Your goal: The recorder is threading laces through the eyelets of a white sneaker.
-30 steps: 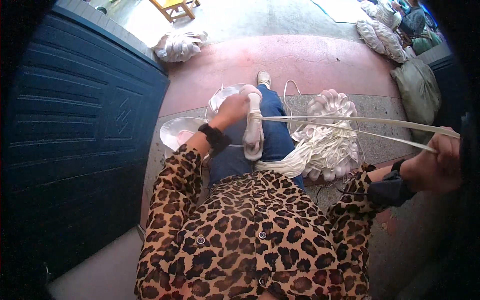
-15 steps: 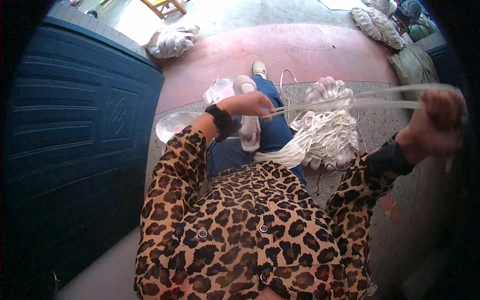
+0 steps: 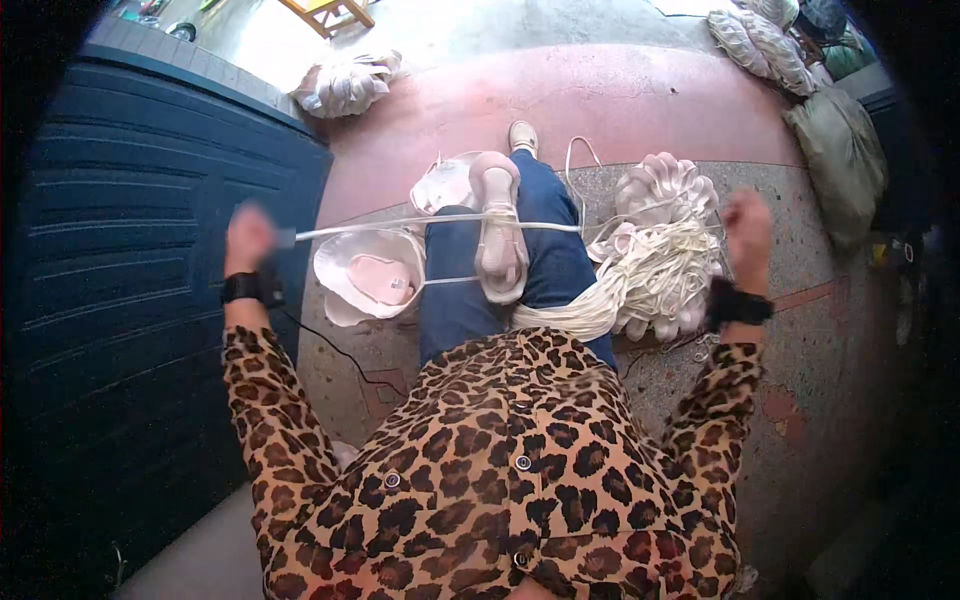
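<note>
A pale pink shoe upper [image 3: 501, 250] lies lengthwise on my lap between the thighs of my blue jeans [image 3: 550, 195]. A white shoelace [image 3: 400, 224] stretches across it, running out to my left hand [image 3: 250, 235], which is closed on the lace's end far to the left. Out to the right, my right hand [image 3: 748, 235] is raised with its fingers curled in; blur hides whether it holds anything. Below and beside that hand, a thick hank of white laces [image 3: 655, 270] spreads from my right thigh over a fanned stack of pink uppers [image 3: 665, 190].
On my left are a white bowl-like wrapping [image 3: 335, 258] with a pink piece [image 3: 380, 279] inside and another white wrapping [image 3: 440, 185]. A blue panelled door [image 3: 150, 220] stands close on the left. Bundles [image 3: 350, 82] lie farther off; a grey-green sack [image 3: 840, 160] is at right.
My left hand has swung from above my lap out to the left, drawing the lace with it. My right hand has come inward from the far right, and the lace strands stretched there are gone.
</note>
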Available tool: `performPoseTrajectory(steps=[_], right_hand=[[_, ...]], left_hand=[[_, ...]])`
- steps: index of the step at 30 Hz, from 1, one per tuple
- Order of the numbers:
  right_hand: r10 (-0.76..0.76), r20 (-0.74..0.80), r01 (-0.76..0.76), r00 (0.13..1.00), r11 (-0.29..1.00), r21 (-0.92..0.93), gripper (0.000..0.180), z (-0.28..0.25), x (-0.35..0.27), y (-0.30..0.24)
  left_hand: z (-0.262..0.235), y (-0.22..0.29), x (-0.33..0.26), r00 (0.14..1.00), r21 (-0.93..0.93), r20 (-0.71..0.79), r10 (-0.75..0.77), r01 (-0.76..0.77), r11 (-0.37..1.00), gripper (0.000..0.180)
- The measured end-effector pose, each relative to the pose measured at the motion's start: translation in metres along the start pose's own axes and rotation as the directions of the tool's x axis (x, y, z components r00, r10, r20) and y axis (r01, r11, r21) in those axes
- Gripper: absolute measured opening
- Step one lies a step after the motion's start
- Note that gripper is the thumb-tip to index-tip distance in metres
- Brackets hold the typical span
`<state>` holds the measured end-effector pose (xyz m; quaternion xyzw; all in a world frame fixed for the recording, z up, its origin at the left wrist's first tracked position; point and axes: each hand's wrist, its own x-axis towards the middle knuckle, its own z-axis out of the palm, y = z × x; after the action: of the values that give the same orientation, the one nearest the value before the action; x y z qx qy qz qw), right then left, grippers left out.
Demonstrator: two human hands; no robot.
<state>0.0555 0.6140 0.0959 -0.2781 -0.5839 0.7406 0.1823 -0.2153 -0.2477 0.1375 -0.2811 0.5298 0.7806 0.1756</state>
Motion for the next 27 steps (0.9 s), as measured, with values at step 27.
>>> performPoseTrajectory(steps=[27], right_hand=[[-0.227, 0.840, 0.851, 0.492, -0.077, -0.520, 0.006, 0.263, -0.125, 0.144]], left_hand=[[0.234, -0.296, -0.067, 0.865, 0.814, 0.450, 0.222, -0.500, 0.297, 0.027]])
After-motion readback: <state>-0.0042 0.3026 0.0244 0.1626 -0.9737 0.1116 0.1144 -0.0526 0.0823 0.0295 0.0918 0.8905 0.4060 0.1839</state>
